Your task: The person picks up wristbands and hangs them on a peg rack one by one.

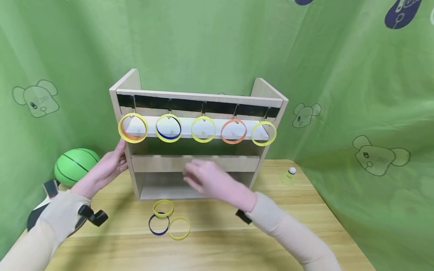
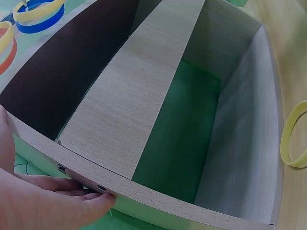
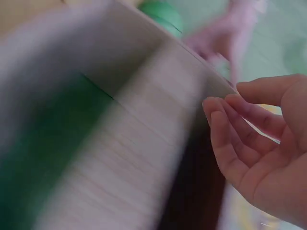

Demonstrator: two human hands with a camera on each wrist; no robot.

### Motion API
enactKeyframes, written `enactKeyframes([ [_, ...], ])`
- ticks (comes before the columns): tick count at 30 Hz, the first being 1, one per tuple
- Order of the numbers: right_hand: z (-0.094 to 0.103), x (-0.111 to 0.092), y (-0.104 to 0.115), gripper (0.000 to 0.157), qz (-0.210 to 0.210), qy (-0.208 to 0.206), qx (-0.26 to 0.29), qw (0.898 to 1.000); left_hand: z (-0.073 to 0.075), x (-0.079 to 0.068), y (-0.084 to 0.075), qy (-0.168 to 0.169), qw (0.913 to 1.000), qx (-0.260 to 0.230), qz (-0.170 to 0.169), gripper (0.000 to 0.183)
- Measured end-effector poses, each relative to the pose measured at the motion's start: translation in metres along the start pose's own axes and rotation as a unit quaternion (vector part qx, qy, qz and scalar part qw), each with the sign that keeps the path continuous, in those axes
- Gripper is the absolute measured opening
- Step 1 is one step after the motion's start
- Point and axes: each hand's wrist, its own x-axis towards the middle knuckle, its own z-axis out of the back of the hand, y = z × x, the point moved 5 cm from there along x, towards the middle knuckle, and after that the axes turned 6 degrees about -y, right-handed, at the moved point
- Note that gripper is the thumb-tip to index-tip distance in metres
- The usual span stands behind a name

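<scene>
My left hand (image 1: pixel 110 165) holds the left side panel of a small wooden rack (image 1: pixel 196 163); its thumb lies at the front edge and its fingers on the outer face. Before the rack's middle board, my right hand (image 1: pixel 211 178) hovers with loosely bent fingers and nothing between them. Several hooks along the black strip (image 1: pixel 186 105) carry wristbands: yellow with orange (image 1: pixel 133 140) at far left, yellow with blue (image 1: pixel 168 139), yellow (image 1: pixel 203 140), orange (image 1: pixel 234 142) and yellow (image 1: pixel 263 143). On the table lie two yellow wristbands (image 1: pixel 179 239) and a dark blue one (image 1: pixel 158 234).
A green ball (image 1: pixel 76 165) sits left of the rack, behind my left forearm. A shuttlecock (image 1: pixel 289 176) stands on the wooden table (image 1: pixel 237 244) at the right. Green curtains (image 1: pixel 203 45) close in the back and sides.
</scene>
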Motion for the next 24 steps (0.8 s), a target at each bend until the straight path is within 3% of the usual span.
enactKeyframes([
  [5, -0.063, -0.048, -0.003, 0.004, -0.062, 0.106, 0.048, 0.991, -0.001, -0.001, -0.002, 0.001, 1.0000, 0.006, 0.000, 0.096],
  [11, -0.111, -0.082, -0.003, 0.004, -0.105, 0.153, 0.084, 0.979, -0.001, -0.002, -0.001, 0.003, 1.0000, 0.002, -0.003, 0.095],
  [16, -0.134, -0.093, -0.007, 0.004, -0.131, 0.169, 0.061, 0.975, 0.000, -0.001, 0.001, 0.005, 1.0000, 0.000, -0.006, 0.094],
  [24, -0.148, -0.095, -0.010, 0.008, -0.163, 0.178, 0.055, 0.969, 0.000, 0.000, 0.001, 0.003, 1.0000, 0.003, -0.002, 0.093],
])
